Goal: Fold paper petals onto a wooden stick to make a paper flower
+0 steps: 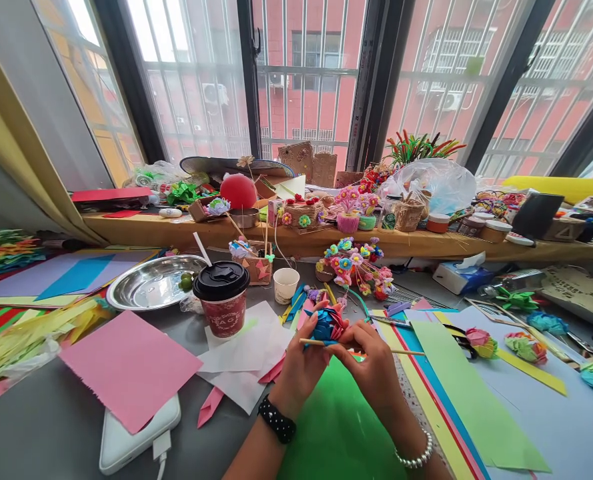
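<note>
My left hand (pixel 300 368) and my right hand (pixel 371 365) meet over a green paper sheet (pixel 336 427) at the table's front. Between the fingers sits a small blue and pink folded paper flower (pixel 327 325). A thin wooden stick (pixel 401 351) runs across under the flower, pinched by both hands and jutting out to the right. A black dotted watch is on my left wrist, a bead bracelet on my right.
A red coffee cup with a black lid (pixel 223 298) stands left of my hands, beside a metal tray (pixel 149 283), a pink sheet (pixel 129 367) and a white power bank (pixel 136 437). Coloured paper strips (pixel 471 393) and finished paper flowers (pixel 526 347) lie to the right. The window ledge (pixel 326 241) is crowded with craft items.
</note>
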Motion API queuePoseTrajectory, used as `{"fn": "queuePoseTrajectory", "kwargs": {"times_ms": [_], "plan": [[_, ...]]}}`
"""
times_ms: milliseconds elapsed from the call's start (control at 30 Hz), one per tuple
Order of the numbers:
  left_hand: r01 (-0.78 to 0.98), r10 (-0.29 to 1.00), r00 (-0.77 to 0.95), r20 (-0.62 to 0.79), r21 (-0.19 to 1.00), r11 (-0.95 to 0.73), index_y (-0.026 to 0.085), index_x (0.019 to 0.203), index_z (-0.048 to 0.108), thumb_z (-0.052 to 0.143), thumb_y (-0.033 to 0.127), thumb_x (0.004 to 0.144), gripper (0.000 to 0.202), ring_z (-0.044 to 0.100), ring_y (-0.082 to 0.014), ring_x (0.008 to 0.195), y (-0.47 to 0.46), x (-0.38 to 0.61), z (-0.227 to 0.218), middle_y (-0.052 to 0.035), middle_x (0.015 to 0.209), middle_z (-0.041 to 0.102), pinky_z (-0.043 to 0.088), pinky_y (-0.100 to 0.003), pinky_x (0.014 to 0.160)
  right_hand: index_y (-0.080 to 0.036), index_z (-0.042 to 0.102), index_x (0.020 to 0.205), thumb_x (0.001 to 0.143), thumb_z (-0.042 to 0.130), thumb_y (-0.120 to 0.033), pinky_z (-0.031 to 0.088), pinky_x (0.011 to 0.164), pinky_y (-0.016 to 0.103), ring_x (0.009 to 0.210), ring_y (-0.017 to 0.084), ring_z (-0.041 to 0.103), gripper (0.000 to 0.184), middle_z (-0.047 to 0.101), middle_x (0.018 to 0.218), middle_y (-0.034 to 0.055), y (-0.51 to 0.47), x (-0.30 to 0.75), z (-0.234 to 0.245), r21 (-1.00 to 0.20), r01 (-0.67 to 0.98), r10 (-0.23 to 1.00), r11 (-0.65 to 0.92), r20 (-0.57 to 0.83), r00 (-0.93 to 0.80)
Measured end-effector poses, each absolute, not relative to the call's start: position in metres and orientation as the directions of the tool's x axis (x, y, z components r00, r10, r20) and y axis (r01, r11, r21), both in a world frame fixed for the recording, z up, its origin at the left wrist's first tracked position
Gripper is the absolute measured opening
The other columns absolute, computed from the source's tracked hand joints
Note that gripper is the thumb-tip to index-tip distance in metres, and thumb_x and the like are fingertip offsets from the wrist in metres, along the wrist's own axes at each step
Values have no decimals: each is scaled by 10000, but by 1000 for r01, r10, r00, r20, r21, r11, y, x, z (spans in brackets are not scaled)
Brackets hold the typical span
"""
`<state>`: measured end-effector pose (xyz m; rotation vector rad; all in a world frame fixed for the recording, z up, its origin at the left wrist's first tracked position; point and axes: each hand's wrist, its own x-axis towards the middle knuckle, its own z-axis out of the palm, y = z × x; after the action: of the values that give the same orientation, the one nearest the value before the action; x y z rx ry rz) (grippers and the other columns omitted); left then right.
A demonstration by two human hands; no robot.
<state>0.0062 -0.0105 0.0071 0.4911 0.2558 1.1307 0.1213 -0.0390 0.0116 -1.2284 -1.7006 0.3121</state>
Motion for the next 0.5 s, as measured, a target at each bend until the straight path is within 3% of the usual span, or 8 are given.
{"fn": "queuePoseTrajectory", "kwargs": {"times_ms": [300, 500], "plan": [[-792, 913, 404, 51, 520, 321, 227, 1208, 431, 468, 249, 811, 400, 557, -113, 636, -11, 7, 9, -34, 886, 642, 379, -214, 532, -185, 495, 598, 750, 572, -345, 418, 508, 214, 585, 126, 485, 234, 505, 624, -6, -39, 121, 13, -653, 609, 822, 451, 569, 2], [-785, 910, 412, 48, 526, 328, 217, 1226, 409, 459, 245, 814, 416, 588, -155, 763, -11, 7, 9, -54, 957, 635, 410, -246, 626, -187, 496, 594, 757, 561, -356, 412, 492, 220, 573, 128, 486, 243, 506, 619, 0, -40, 122, 15, -648, 606, 814, 462, 581, 1]]}}
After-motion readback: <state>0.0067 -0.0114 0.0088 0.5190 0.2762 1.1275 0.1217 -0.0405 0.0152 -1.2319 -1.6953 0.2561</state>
